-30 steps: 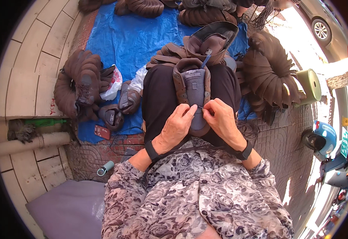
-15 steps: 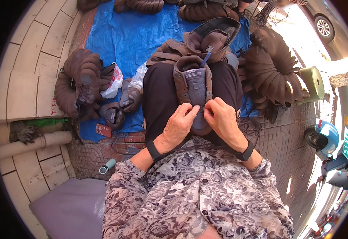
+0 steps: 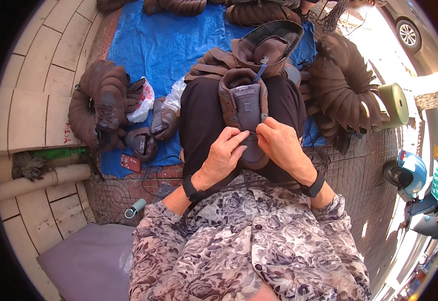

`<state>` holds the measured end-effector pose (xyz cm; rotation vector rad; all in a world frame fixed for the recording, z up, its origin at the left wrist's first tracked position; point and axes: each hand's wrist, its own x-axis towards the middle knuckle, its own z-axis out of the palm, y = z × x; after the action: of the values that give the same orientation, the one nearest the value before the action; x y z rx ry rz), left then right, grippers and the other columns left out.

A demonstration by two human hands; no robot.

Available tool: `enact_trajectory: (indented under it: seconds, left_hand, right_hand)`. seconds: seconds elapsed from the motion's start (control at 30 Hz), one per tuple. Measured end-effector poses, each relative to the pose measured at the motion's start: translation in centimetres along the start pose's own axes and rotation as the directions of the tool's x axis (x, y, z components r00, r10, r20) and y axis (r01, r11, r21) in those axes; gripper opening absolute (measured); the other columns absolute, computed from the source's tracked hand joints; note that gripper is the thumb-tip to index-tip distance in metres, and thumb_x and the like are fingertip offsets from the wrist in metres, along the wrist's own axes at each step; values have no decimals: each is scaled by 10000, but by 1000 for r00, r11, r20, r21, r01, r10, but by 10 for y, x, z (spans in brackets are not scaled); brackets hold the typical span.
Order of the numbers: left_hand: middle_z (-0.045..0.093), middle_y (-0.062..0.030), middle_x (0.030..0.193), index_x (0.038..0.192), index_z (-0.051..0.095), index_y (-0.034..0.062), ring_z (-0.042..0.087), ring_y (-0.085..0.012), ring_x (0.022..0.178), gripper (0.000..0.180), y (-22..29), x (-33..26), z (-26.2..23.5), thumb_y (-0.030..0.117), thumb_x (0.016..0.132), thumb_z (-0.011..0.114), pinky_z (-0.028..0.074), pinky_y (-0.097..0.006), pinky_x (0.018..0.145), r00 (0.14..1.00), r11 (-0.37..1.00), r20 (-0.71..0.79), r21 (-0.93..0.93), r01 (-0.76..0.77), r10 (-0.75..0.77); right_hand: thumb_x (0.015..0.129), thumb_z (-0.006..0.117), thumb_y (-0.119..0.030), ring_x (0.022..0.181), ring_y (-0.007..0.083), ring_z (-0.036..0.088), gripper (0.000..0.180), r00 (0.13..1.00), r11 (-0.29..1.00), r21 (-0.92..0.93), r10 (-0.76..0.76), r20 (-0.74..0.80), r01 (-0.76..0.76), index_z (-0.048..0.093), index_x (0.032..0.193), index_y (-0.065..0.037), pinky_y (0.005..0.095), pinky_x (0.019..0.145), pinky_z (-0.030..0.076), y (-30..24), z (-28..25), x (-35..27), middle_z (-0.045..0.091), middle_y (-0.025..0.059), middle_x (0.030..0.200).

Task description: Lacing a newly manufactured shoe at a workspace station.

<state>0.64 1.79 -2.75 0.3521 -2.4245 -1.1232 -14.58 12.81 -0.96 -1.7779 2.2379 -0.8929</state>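
A brown shoe upper with a grey tongue (image 3: pixel 245 104) lies on my lap over black trousers. My left hand (image 3: pixel 225 154) pinches its near left edge beside the tongue. My right hand (image 3: pixel 278 142) grips the near right edge, thumb toward the middle. Both hands meet at the lower end of the tongue. A dark lace or cord runs under my wrists. Each wrist wears a black band.
A blue tarp (image 3: pixel 165 46) covers the ground ahead. Stacks of brown shoe uppers sit at left (image 3: pixel 101 108) and right (image 3: pixel 344 88), with another open upper (image 3: pixel 266 45) beyond my knees. A green roll (image 3: pixel 394 104), a white bag (image 3: pixel 141 103) and a scooter (image 3: pixel 419 188) are nearby.
The hands stay on the near end of the shoe upper; fingers shifted slightly along the tongue. The view tilted a little.
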Motion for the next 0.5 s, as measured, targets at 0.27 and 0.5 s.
enact_trajectory:
  seconds: [0.27,0.5]
  left_hand:
    - [513,-50,1054,1130,602,-13,548,-93,840,308,-2,-6,-8,-44,825,609,472,-194,687,959,908,108,-308,284,-263]
    - [505,-45,1049,1135,596,-21,535,-92,862,308,-5,-10,-6,-51,828,604,465,-191,706,953,868,109,-392,304,-284]
  right_hand:
    - [748,616,-76,675,286,615,100,991,991,-118,-45,127,61,535,790,-36,374,561,495,-3,-6,7,531,114,756]
    - [743,620,-88,694,274,615,112,983,993,-119,8,183,14,520,766,-45,366,567,496,-4,-7,12,529,106,755]
